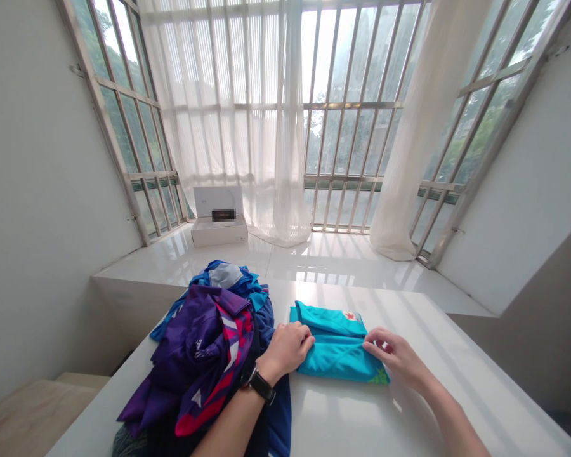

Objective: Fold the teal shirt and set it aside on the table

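A folded teal sports shirt (pixel 337 355) lies flat on the white table (pixel 361 419), with a small red badge near its far edge. My left hand (pixel 285 350) grips the shirt's left end, and a black watch (pixel 261 385) sits on that wrist. My right hand (pixel 385 350) pinches the fold at the right end. To the left of my left hand rises a heap of crumpled sports clothes (pixel 204 343) in purple, magenta, and blue, and my left forearm lies against it.
Beyond the table lies a glossy white ledge (pixel 323 263). A white box (pixel 219 231) stands on it, in front of sheer white curtains (pixel 228 114) and barred windows (pixel 352 139). A pale wall (pixel 42 190) runs along the left, and a step (pixel 33 412) sits below it.
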Motion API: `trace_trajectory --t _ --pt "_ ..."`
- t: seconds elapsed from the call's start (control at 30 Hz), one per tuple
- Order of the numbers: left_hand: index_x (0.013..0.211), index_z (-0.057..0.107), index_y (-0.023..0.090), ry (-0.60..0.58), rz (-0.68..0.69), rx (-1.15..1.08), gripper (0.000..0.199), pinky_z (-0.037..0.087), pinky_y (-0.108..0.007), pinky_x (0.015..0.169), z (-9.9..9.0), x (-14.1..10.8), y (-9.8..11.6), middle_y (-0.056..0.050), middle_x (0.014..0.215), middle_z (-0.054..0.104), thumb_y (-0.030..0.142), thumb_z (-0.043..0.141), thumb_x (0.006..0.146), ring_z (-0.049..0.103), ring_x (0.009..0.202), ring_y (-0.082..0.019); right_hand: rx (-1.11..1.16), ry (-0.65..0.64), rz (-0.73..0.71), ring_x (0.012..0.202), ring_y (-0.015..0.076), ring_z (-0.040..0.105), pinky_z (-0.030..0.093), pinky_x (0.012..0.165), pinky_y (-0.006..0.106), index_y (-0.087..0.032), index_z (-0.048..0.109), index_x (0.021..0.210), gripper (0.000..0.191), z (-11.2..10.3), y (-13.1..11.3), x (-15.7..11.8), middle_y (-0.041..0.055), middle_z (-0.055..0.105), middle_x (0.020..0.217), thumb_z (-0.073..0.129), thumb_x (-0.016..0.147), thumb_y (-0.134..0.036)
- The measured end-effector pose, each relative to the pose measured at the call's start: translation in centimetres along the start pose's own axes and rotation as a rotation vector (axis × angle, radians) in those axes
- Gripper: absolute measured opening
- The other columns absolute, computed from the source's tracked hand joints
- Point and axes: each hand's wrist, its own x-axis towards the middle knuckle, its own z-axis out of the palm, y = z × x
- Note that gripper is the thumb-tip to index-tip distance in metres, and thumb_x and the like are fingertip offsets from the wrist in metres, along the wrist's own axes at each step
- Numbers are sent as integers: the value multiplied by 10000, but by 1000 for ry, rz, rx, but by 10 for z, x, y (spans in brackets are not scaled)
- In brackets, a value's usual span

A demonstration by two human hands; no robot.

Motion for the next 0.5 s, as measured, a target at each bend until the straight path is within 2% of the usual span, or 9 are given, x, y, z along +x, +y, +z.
trace_trajectory --t 0.27,0.5 --pt "903 695 218 4 6 14 238 468 -337 838 1 0 0 -45 962 717 343 519 1003 669 886 -215 -18 41 34 618 179 543 467 623 319 -237 730 794 471 13 14 7 21 702 748 603 815 -691" --pt "983 659 193 -14 -67 164 242 481 -352 863 -1 2 8 -68 1015 720 309 457 1046 686 964 -249 -55 81 44 590 185 549 483 631 336 -240 722 778 458 21 17 9 18 696 697 600 795 -681"
